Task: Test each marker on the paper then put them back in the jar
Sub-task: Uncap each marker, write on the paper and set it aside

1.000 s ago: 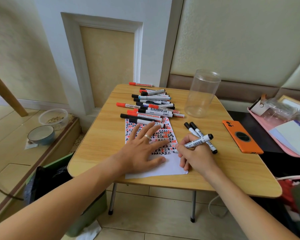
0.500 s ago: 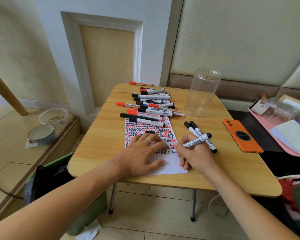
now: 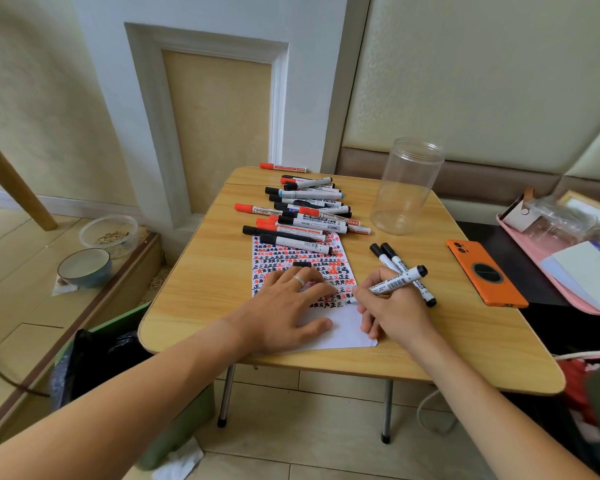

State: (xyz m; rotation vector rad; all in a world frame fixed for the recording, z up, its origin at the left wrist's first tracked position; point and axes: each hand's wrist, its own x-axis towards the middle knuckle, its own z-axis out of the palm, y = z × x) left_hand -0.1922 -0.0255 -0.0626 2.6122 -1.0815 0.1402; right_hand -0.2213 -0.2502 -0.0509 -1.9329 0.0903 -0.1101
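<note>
A wooden folding table [image 3: 201, 271] is seen from above, set against a panelled wall. Near its far right corner a clear plastic jar [image 3: 406, 188] stands upright and open, with no markers visible inside. A heap of whiteboard markers [image 3: 309, 213] in black, red and blue is piled on the far middle of the table, its nearest markers overlapping the far edge of the sheet of paper [image 3: 340, 330]. The paper is covered over most of its length with red and black test marks; only its near end is blank. An orange phone [image 3: 485, 275] lies flat to the right, well apart from the paper. The paper is pressed down by the left hand [image 3: 284, 306], laid flat with fingers extended; a ring is worn on one finger. One marker [image 3: 395, 280] is gripped in the curled fingers of the right hand [image 3: 392, 313], its tip touching the paper's right edge. Two capped markers [image 3: 385, 256] lie just behind that hand. A small black cap [image 3: 302, 264] rests on the paper beyond the left fingertips.
</note>
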